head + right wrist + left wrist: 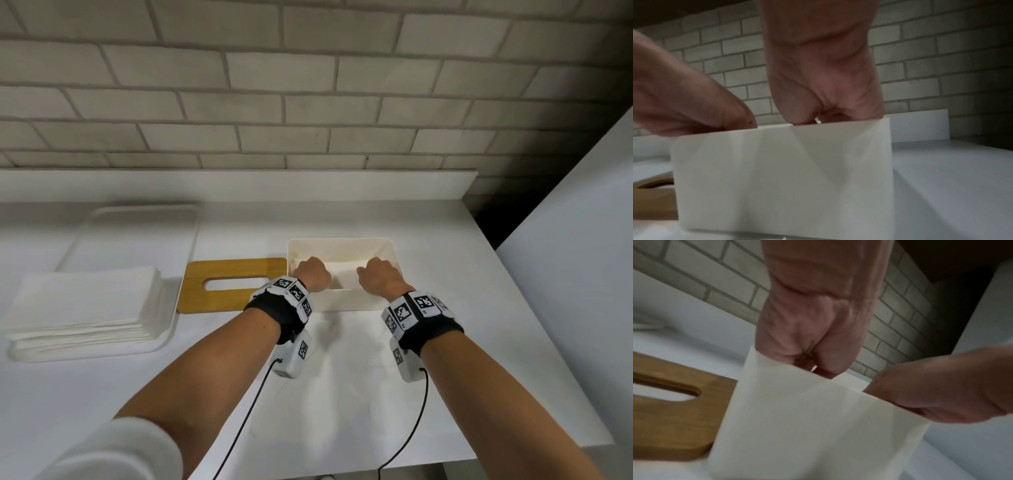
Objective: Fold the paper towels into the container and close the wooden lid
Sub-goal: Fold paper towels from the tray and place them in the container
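A white open container [342, 301] stands on the white counter, its near wall filling the left wrist view [818, 426] and the right wrist view [781, 178]. Both hands reach down into it. My left hand [311, 274] [813, 337] is at its left end and my right hand [378, 274] [826, 91] at its right end. Their fingers are hidden behind the wall. A white paper towel [346, 272] lies inside between the hands. The wooden lid [236, 298] [670, 426] with an oval slot lies flat just left of the container.
A stack of paper towels [85, 305] sits on a white tray [137, 222] at the far left. A brick wall with a low white ledge [239, 185] runs behind. The counter ends at the right, beside a white cabinet side [582, 240].
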Motion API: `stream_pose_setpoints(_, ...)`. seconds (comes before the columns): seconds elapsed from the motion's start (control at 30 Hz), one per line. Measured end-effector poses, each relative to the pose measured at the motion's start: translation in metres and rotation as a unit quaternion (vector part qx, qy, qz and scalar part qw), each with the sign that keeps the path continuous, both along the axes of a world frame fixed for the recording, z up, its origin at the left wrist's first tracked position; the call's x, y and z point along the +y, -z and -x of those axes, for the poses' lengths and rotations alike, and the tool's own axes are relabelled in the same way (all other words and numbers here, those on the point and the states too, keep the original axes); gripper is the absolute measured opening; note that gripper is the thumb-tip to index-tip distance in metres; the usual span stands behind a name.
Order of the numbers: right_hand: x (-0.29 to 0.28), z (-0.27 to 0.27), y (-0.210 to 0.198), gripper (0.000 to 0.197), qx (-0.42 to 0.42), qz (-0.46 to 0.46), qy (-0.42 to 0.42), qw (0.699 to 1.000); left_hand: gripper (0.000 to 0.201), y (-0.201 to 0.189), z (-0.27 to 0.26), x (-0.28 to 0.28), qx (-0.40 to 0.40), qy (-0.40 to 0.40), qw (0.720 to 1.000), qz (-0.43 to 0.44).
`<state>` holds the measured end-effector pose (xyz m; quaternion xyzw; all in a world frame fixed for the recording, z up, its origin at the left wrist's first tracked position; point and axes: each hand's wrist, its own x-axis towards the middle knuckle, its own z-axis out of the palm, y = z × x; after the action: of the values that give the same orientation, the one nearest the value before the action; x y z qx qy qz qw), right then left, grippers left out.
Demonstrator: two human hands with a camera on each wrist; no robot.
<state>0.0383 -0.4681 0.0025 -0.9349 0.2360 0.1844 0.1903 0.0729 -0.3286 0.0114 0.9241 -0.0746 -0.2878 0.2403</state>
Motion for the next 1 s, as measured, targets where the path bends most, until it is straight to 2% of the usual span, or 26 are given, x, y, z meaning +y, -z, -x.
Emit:
stream_pose_setpoints(0.07, 0.002, 0.0, 0.001, 0.039, 0.01, 0.009, -0.005, 1.0, 0.032, -0.005, -0.001, 0.002, 0.011, -0.029, 0.999, 0.04)
stream_pose_setpoints(0.13, 0.005, 0.002, -0.001, 0.039, -0.019, 0.02, -0.005, 1.0, 0.029, -0.011, -0.003, 0.009, 0.018, -0.06, 0.993, 0.097)
stream_pose_setpoints(0.2, 0.01, 0.008, -0.006, 0.034, -0.119, 0.024, 0.006, 0.993, 0.012, -0.023, -0.003, 0.022, 0.026, -0.085, 0.983, 0.163)
stream_pose_setpoints(0.27, 0.022, 0.022, -0.013, 0.025, -0.244, 0.017, -0.006, 0.97, 0.013, -0.034, 0.001, 0.044, 0.059, -0.12, 0.952, 0.274)
stream_pose_setpoints(0.33, 0.04, 0.039, -0.018, 0.017, -0.315, -0.016, -0.033, 0.948, 0.018, -0.045, 0.011, 0.074, 0.072, -0.158, 0.914, 0.368)
stream_pose_setpoints(0.37, 0.051, 0.047, -0.017, 0.016, -0.315, -0.039, -0.047, 0.947, 0.019, -0.049, 0.017, 0.091, 0.071, -0.171, 0.9, 0.394)
stream_pose_setpoints(0.43, 0.073, 0.059, -0.01, 0.014, -0.256, -0.079, -0.082, 0.96, 0.02, -0.047, 0.027, 0.12, 0.068, -0.191, 0.889, 0.411)
stream_pose_setpoints(0.53, 0.1, 0.067, 0.013, 0.02, -0.116, -0.078, -0.127, 0.982, 0.022, -0.028, 0.041, 0.152, 0.064, -0.206, 0.901, 0.377)
stream_pose_setpoints(0.6, 0.112, 0.067, 0.03, 0.034, -0.073, -0.043, -0.143, 0.986, 0.022, -0.013, 0.05, 0.167, 0.084, -0.218, 0.897, 0.375)
stream_pose_setpoints(0.77, 0.128, 0.064, 0.057, 0.042, -0.072, 0.093, -0.192, 0.974, 0.021, 0.023, 0.071, 0.191, 0.143, -0.261, 0.882, 0.365)
stream_pose_setpoints(0.9, 0.127, 0.054, 0.055, 0.047, -0.038, 0.066, -0.167, 0.983, 0.022, 0.04, 0.078, 0.198, 0.141, -0.263, 0.883, 0.364)
stream_pose_setpoints(1.0, 0.127, 0.05, 0.053, 0.043, -0.029, 0.065, -0.169, 0.983, 0.021, 0.042, 0.08, 0.194, 0.128, -0.244, 0.891, 0.361)
